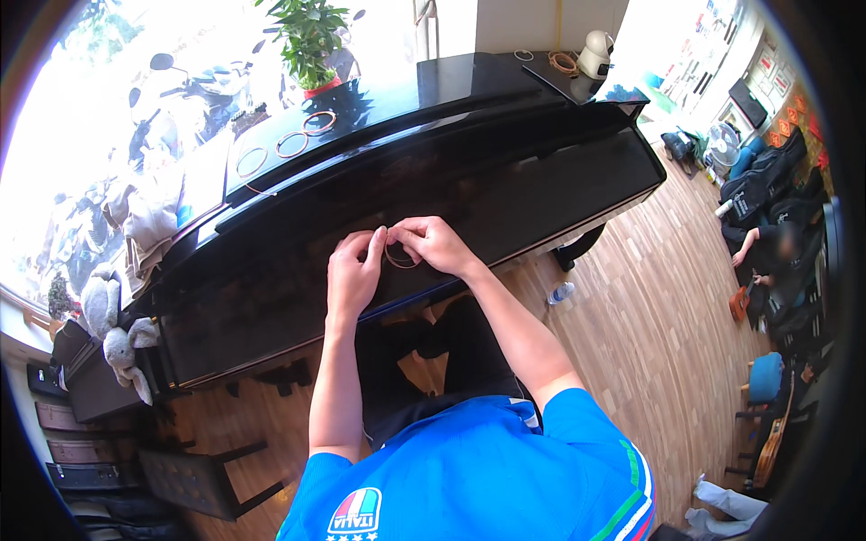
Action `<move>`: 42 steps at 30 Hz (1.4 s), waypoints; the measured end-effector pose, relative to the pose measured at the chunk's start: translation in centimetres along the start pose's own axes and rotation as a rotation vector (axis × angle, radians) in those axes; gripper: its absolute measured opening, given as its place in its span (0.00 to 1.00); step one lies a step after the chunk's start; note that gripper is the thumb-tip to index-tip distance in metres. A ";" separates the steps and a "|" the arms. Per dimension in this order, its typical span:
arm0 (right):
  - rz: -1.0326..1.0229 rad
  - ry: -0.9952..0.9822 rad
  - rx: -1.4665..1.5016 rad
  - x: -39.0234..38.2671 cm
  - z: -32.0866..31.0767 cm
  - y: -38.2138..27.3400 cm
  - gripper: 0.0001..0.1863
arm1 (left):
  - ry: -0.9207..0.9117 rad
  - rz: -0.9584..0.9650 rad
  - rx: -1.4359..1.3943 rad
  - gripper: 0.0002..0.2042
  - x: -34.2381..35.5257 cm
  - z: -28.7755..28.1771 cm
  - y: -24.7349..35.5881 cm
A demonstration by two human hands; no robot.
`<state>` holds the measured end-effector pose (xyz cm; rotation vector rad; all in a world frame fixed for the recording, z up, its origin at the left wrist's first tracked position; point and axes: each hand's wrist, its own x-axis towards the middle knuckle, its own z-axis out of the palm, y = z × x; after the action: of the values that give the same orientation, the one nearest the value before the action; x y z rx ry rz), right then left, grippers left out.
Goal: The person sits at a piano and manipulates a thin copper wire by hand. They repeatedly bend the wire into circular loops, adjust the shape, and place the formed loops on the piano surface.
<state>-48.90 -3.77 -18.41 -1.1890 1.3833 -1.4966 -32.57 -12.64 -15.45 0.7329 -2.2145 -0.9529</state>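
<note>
Both my hands meet over the closed black lid of a piano (541, 185). A thin copper-coloured coiled string (401, 266) hangs in a small loop between them. My left hand (354, 273) pinches at the coil's left side, thumb and fingertips together. From the right, my right hand (437, 246) grips the same coil, its fingers bent and close to the left thumb. The exact grip points are partly hidden by the fingers. On the piano's upper ledge lie several more loops: one coil (335, 121), another coil (307, 143) and a paler coil (240, 166) with a loose end.
A potted plant (311, 41) and a white rounded device (595, 54) stand on the piano, with a coil (563, 61) beside the device. Grey plush toys (126, 352) sit at the left end. A bottle (560, 293) lies on the floor. A person (783, 248) sits far right.
</note>
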 end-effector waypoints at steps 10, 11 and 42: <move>-0.050 0.095 -0.127 -0.1 0.2 0.2 0.13 | -0.350 -0.327 -0.410 0.13 1.2 -0.2 -1.5; -0.057 0.106 -0.135 -0.4 0.3 -0.3 0.13 | -0.352 -0.346 -0.478 0.12 1.2 0.0 -1.2; 0.065 -0.105 0.203 1.1 -0.2 -2.2 0.07 | -0.019 -0.094 -0.801 0.13 1.0 2.1 -3.9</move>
<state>-49.27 -4.52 -16.07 -1.0696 1.1602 -1.4689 -33.79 -14.75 -19.31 0.4380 -1.5926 -1.7330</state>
